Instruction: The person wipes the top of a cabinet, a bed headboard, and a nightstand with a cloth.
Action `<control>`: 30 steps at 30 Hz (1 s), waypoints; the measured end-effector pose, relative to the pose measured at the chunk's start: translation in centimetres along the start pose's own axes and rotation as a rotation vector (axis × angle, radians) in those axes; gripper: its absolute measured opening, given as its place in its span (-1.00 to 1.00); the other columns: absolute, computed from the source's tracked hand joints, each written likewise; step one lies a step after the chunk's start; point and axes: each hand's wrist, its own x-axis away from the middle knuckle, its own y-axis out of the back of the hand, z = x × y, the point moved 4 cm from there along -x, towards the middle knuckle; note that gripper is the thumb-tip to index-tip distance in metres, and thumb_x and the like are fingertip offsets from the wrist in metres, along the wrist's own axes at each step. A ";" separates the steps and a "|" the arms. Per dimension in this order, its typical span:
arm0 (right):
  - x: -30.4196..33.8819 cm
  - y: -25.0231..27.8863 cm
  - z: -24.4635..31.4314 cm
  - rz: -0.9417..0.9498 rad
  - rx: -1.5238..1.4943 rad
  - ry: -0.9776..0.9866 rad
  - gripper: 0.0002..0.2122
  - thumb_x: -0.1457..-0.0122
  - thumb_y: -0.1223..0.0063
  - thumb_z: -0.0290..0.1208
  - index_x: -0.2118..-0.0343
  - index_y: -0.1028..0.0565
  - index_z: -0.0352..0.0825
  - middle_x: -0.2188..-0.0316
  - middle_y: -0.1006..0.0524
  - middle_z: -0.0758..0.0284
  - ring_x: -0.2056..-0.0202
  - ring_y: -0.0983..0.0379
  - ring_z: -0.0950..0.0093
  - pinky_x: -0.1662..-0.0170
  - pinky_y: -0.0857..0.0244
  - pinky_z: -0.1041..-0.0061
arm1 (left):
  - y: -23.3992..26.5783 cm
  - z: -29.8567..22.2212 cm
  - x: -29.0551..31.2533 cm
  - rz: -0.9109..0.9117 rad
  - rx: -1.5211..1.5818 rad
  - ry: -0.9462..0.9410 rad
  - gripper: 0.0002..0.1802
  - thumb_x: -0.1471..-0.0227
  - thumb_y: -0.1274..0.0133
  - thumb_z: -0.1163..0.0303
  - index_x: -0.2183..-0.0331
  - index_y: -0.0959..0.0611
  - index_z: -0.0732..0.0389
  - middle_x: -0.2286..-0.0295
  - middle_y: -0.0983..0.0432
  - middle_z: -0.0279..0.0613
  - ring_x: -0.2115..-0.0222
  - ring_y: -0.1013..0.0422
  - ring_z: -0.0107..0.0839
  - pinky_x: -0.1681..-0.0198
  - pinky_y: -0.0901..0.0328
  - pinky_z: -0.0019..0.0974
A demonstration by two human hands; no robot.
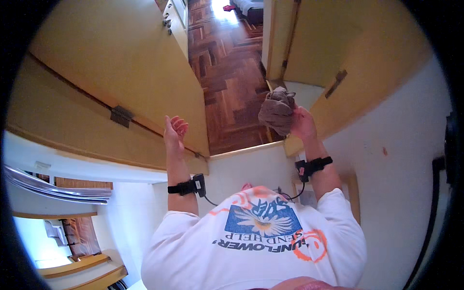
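At the doorway, seen from the head camera, the right hand (303, 124) holds a bunched grey-brown cloth (276, 113) out ahead of the body, over the join between the dark wood floor (232, 106) and the pale floor (232, 169). Its fingers are closed on the near right edge of the bundle, partly hidden by the folds, so how deep the grip goes I cannot tell. The left hand (175, 131) is raised level with it, thumb up and fingers loosely curled apart, with nothing in them, near the left door (135, 58).

Holding the cloth well looks mainly a matter of gathering. The grip takes in only one side, so the far folds could sag or drop loose; drawing more of the cloth into the palm should make the bundle safer. The right door (367, 82) stands close by, and its metal plate (336, 83) could catch a trailing fold, so the bundle is best kept compact and toward the middle of the gap. The free left hand seems well placed to steady the cloth from the other side or fend off the left door.
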 end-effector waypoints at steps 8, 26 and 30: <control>-7.4 3.5 0.2 -0.152 0.542 -0.260 -0.59 -0.02 -0.04 -0.53 0.00 -0.31 -0.37 0.13 -0.43 0.34 0.12 -0.37 0.47 0.01 -0.26 0.45 | -2.3 -0.3 -4.8 0.052 0.022 -0.064 -0.59 -0.12 0.13 0.01 0.33 -0.50 0.19 0.48 -0.45 -0.26 0.46 -0.41 -0.45 0.32 -0.33 -0.39; -37.9 9.5 7.3 0.201 1.825 -0.428 -0.46 0.21 -0.33 -0.15 0.16 -0.46 -0.36 0.23 -0.52 0.14 0.17 -0.46 0.29 0.13 -0.33 0.41 | -5.5 -10.2 -25.8 -0.242 -0.107 -0.390 -0.75 -0.12 0.06 0.19 0.35 -0.53 0.18 0.46 -0.46 -0.33 0.46 -0.40 -0.54 0.27 -0.32 -0.46; -46.5 10.8 10.0 0.201 1.893 -0.326 -0.50 0.22 -0.32 -0.13 0.21 -0.49 -0.33 0.27 -0.54 0.16 0.23 -0.47 0.28 0.17 -0.34 0.42 | -8.7 -13.1 -30.5 -0.203 -0.204 -0.450 -0.75 -0.12 0.06 0.21 0.35 -0.53 0.19 0.44 -0.44 -0.34 0.45 -0.38 -0.57 0.27 -0.30 -0.48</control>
